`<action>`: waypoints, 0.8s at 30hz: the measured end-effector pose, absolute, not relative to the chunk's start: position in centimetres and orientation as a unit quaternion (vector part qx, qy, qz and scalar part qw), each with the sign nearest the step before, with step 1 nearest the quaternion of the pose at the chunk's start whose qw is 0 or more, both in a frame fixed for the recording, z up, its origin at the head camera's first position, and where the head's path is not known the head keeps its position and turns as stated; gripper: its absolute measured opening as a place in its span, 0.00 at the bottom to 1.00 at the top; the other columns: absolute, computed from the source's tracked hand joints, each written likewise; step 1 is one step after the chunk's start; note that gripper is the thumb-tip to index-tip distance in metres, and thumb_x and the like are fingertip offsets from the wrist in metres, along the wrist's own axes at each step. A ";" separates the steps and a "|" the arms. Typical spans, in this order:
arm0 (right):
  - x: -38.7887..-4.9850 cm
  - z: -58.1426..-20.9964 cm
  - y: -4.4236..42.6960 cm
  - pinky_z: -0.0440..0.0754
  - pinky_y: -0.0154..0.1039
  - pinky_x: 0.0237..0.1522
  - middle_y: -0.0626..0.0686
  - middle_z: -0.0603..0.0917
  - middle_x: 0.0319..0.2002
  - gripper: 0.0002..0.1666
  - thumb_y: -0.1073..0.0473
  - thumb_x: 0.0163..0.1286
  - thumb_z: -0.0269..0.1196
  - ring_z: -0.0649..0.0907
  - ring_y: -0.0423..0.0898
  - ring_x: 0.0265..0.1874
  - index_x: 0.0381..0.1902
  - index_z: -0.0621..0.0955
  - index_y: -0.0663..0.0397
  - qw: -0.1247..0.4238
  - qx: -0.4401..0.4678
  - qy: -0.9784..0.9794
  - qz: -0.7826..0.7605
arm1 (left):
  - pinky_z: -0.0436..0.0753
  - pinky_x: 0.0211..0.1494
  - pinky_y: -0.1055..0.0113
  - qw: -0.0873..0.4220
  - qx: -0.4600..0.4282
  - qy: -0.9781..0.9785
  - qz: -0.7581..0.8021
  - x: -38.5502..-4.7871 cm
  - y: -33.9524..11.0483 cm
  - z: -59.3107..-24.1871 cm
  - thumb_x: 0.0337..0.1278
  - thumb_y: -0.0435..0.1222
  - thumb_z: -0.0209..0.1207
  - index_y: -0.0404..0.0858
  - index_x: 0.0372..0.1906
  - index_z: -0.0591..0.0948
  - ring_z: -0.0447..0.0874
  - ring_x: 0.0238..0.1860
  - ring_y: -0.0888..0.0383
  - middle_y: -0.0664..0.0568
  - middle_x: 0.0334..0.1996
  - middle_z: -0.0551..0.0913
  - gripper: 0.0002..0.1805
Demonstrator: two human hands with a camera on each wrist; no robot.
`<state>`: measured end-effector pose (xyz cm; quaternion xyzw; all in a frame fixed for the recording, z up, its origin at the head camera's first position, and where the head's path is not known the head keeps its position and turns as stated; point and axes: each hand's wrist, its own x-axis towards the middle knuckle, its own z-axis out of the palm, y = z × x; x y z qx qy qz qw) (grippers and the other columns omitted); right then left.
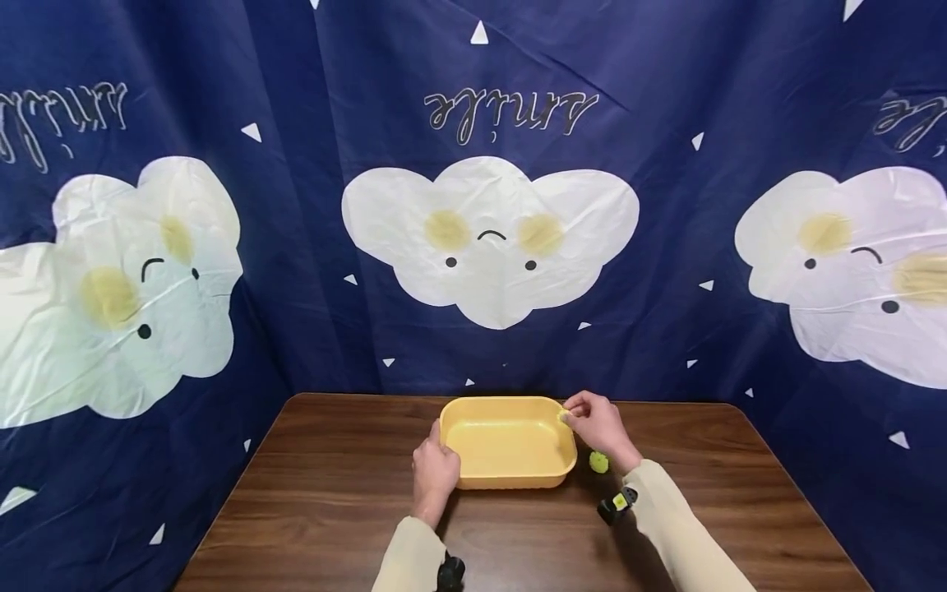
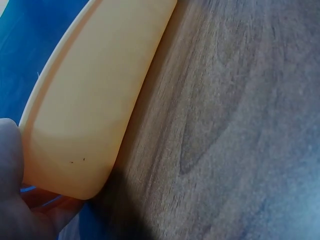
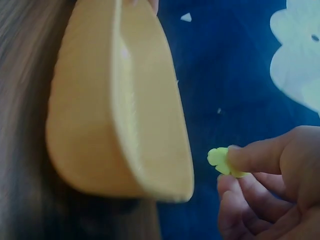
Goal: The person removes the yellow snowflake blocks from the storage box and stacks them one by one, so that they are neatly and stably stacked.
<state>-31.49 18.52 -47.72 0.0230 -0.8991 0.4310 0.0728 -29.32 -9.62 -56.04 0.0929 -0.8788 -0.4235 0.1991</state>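
Note:
A yellow rectangular plastic basin [image 1: 510, 483] rests on the wooden table. At its left end my left hand [image 1: 435, 467] grips the wall; in the left wrist view the thumb [image 2: 10, 155] lies over the rim and fingers show beneath the corner. My right hand [image 1: 601, 427] is at the basin's far right corner. Between thumb and fingertips it pinches a small yellow-green flower-shaped piece [image 3: 218, 159], seen just outside the basin's rim in the right wrist view. A second yellow-green piece [image 1: 598, 462] lies on the table to the right of the basin, below my right wrist.
The brown wood-grain table [image 1: 333, 493] extends to both sides of the basin. Behind it and at the sides hangs a dark blue curtain [image 1: 311, 329] with white clouds and triangles. Black straps sit at both wrists, over beige sleeves [image 1: 676, 522].

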 end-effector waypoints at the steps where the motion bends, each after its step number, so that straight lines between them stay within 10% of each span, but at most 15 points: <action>1: -31.4 -48.0 18.9 0.77 0.35 0.34 0.51 0.86 0.31 0.08 0.64 0.61 0.70 0.81 0.43 0.31 0.38 0.84 0.59 0.067 0.015 -0.899 0.433 | 0.82 0.55 0.42 0.199 0.093 -0.878 -0.425 -29.3 -9.6 -56.1 0.56 0.28 0.51 0.31 0.68 0.75 0.85 0.51 0.34 0.30 0.47 0.86 0.30; 24: -29.5 -52.1 25.1 0.79 0.37 0.29 0.52 0.87 0.30 0.05 0.64 0.61 0.70 0.80 0.43 0.27 0.35 0.88 0.60 0.007 -0.017 -0.918 0.397 | 0.81 0.57 0.42 0.182 0.107 -0.873 -0.440 -29.1 -9.5 -56.2 0.59 0.29 0.51 0.33 0.70 0.74 0.84 0.53 0.34 0.29 0.48 0.85 0.30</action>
